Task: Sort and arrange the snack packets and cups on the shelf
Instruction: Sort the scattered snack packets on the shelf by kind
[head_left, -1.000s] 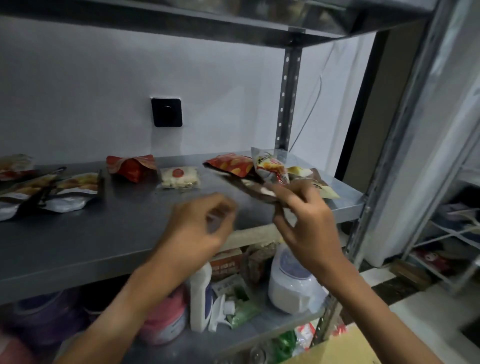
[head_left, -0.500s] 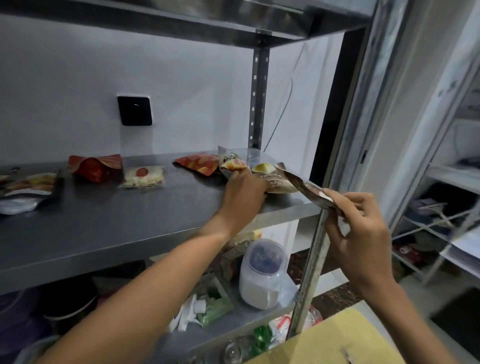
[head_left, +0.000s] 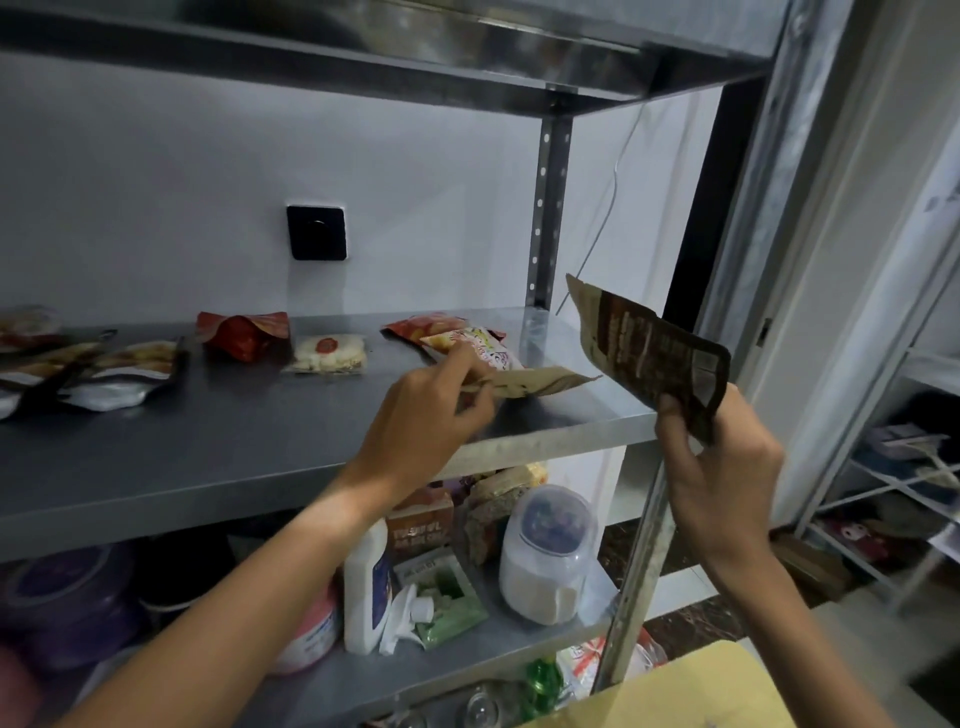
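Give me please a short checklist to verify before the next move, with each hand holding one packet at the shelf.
1. Right hand grips the brown packet firmly: ok, fingers curl round its lower end.
2. Left hand holds the tan packet: ok, pinched at one end.
3. Brown packet is free of the shelf: ok, it is held in the air by the front post.
4. Bare space on the shelf for placing: ok, the front middle is bare.
5. Both packets are the same kind: cannot tell, print is blurred.
6. Colourful packet behind the left hand is undisturbed: cannot tell.
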